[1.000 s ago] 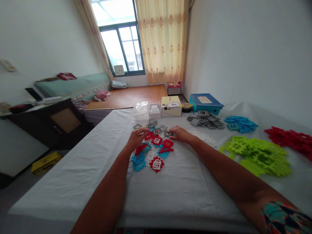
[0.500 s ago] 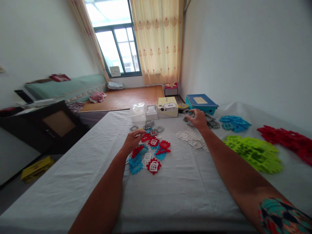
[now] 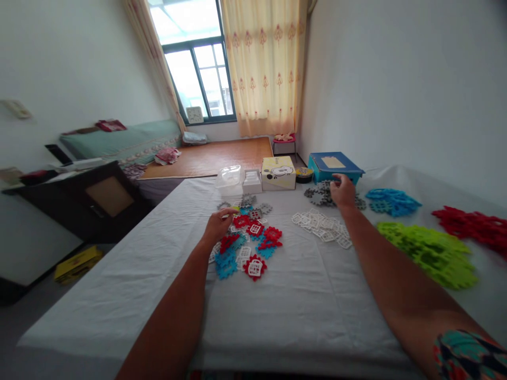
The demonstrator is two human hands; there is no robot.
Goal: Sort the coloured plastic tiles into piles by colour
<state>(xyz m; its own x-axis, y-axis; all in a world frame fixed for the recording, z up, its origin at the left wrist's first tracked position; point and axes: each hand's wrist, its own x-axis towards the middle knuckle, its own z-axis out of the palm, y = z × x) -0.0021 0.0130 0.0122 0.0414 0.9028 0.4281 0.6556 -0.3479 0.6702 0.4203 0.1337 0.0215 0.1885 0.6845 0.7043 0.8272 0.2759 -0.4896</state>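
My left hand [image 3: 219, 224] is over a mixed heap of flat plastic gear-edged pieces, its fingers drawn together. A lime-green bit [image 3: 236, 208] shows at its fingertips; whether it is gripped is unclear. Around it lie red pieces [image 3: 272, 233], blue pieces [image 3: 226, 265], grey pieces [image 3: 249, 200] and white window-shaped pieces [image 3: 244, 254]. My right hand [image 3: 343, 191] is at the grey pile [image 3: 318, 193], fingers curled inward, and what they hold is hidden. Just in front of it spreads a pile of white window pieces [image 3: 317, 224].
Lime-green [image 3: 423, 253], blue [image 3: 390, 201] and red [image 3: 471, 226] piles lie to the right. Along the far edge stand a clear container [image 3: 229, 178], a white box [image 3: 252, 181], a yellow cartoon box [image 3: 279, 173], a round tin [image 3: 303, 174] and a blue box [image 3: 335, 166].
My right hand has shifted right across the grey pile, its fingers more curled. My left hand stays by the mixed heap, with lime green now showing at its fingertips. The view has turned slightly left.
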